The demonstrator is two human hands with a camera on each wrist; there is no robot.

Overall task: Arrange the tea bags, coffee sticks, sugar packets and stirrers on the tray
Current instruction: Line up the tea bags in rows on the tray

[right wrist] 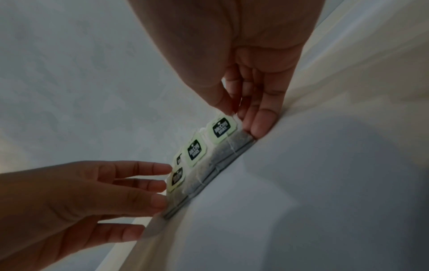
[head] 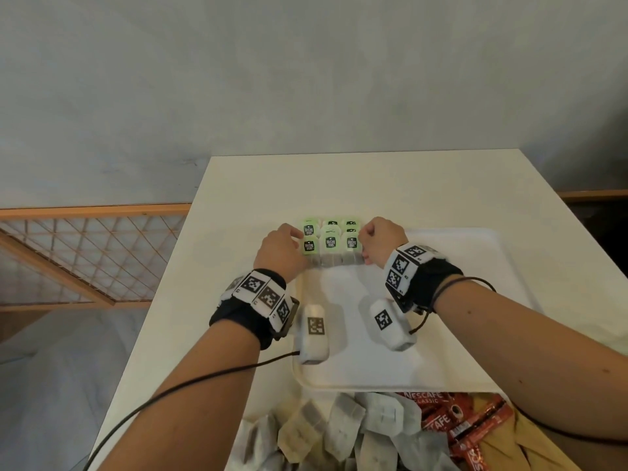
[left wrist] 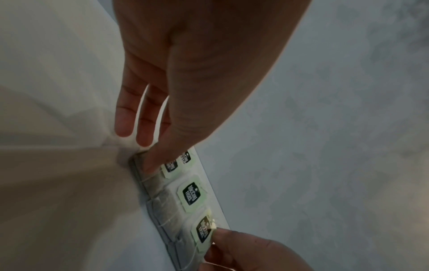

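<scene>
Several tea bags [head: 329, 244] with green tags lie in neat rows at the far left corner of the white tray [head: 441, 300]. My left hand [head: 282, 246] is at the left end of the rows, its straight fingers and thumb touching the outermost bag. My right hand [head: 377, 239] is at the right end, fingers curled. In the right wrist view the right hand [right wrist: 243, 119] pinches the tag of the end tea bag [right wrist: 221, 128]. The left wrist view shows the left hand [left wrist: 141, 148] with its thumb on the tea bags [left wrist: 191, 194].
A pile of loose tea bags [head: 339, 433], red Nescafé coffee sticks [head: 458, 423] and tan packets [head: 503, 447] lies by the table's near edge. The tray sits on a white table [head: 238, 198]. A wooden lattice railing [head: 85, 253] stands to the left.
</scene>
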